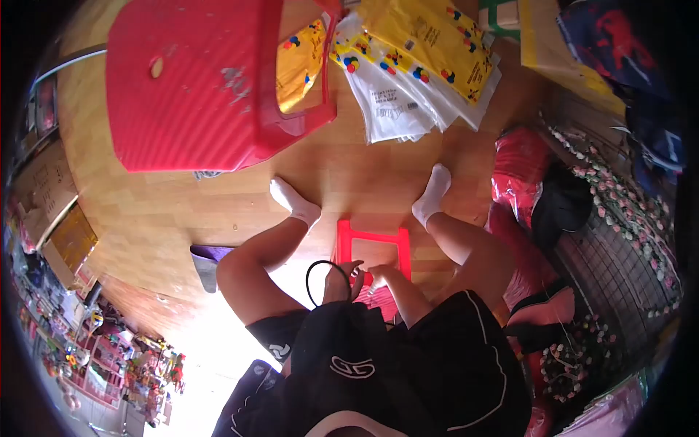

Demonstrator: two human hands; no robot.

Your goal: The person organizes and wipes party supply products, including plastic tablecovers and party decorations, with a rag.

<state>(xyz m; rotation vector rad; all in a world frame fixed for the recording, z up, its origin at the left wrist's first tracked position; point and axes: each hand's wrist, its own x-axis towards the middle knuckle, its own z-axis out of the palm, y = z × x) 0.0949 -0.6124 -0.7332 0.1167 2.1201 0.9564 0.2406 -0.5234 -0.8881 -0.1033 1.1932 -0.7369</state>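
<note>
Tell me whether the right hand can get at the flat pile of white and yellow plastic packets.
Probably yes, with a forward lean: bare wooden floor between the white-socked feet and the packets leaves the way free for the right hand.

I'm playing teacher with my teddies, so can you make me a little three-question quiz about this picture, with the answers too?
1. Pick one: What colour are the socks?
A) black
B) white
C) green

2. True or false: The printed yellow and white plastic bags lie on the wood-look floor.

3. Fill the gap: The left hand and right hand are at the small red plastic stool, between the person's two ___.

Key: 1. B; 2. True; 3. legs
</note>
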